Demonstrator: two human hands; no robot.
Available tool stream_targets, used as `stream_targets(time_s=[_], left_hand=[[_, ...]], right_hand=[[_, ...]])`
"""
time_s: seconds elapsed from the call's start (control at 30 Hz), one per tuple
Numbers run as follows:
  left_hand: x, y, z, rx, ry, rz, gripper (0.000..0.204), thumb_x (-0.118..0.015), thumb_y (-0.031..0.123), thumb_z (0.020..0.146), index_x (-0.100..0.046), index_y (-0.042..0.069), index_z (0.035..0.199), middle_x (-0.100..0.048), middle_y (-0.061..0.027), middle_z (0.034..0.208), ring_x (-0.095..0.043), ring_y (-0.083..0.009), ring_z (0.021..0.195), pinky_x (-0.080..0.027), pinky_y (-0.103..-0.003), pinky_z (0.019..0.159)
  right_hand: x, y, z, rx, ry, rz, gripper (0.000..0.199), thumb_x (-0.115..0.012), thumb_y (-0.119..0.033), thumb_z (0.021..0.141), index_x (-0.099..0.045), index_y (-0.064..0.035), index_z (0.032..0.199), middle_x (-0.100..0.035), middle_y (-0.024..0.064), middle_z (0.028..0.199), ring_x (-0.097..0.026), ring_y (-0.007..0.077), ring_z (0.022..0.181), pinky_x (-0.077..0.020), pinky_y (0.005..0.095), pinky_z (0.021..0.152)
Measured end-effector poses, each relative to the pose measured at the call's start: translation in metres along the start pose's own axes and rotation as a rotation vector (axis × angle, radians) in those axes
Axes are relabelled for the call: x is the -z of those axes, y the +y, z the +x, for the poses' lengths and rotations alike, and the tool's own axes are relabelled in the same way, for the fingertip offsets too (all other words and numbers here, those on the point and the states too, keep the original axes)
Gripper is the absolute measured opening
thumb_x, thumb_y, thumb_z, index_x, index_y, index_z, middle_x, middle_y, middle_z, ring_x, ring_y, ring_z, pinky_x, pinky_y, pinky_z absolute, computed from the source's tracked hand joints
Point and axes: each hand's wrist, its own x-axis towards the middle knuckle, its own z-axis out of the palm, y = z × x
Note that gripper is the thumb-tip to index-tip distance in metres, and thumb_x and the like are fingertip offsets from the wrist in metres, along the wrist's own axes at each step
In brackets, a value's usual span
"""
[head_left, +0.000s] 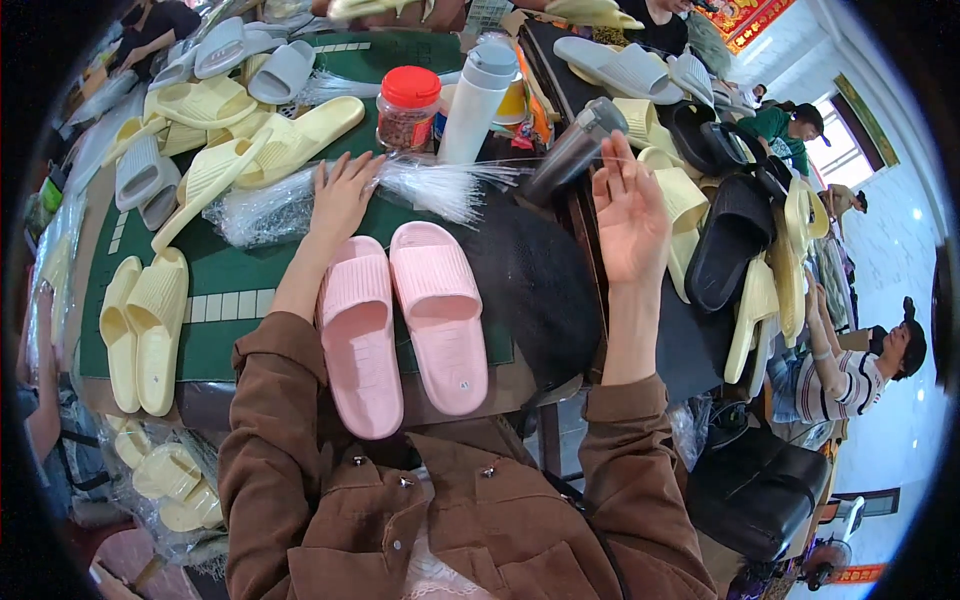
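Left hand, fingers spread, presses the clear plastic ties just beyond the pink slippers; right hand lifted open, empty; ties probably light, limp, best pinched mid-bundle.

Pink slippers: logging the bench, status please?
Left hand on clear plastic ties. Right hand raised, empty. Pink slippers paired, untouched, on green mat.

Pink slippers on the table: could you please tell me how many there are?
2: one pink slipper lies just below the left hand, the other beside it on its right, both on the green table. None seems hidden.
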Motion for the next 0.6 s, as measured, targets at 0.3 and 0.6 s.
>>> stream_targets(time_s=[0.3,0.6], left_hand=[[0.001,0.003,0.001,0.006,-0.015,-0.031,0.047,-0.048,0.02,0.093,-0.042,0.025,0.139,-0.043,-0.0004,0.142,-0.036,-0.0274,0.133,-0.019,-0.054,0.11],[0.005,0.006,0.003,0.024,-0.023,-0.052,0.045,-0.047,0.02,0.094,-0.044,0.025,0.138,-0.047,-0.0004,0.139,-0.038,-0.0271,0.132,-0.019,-0.054,0.11]], right_hand=[[0.02,-0.003,0.0,-0.022,-0.025,0.441,0.014,-0.053,-0.012,0.093,-0.056,0.0015,0.093,-0.061,0.0084,0.1,-0.058,0.0177,0.096,-0.0487,0.024,0.073],[-0.025,-0.104,-0.074,0.677,-0.007,0.117,0.016,-0.052,-0.014,0.093,-0.051,-0.0025,0.082,-0.048,0.0033,0.082,-0.041,0.0097,0.07,-0.0351,0.0204,0.059]])
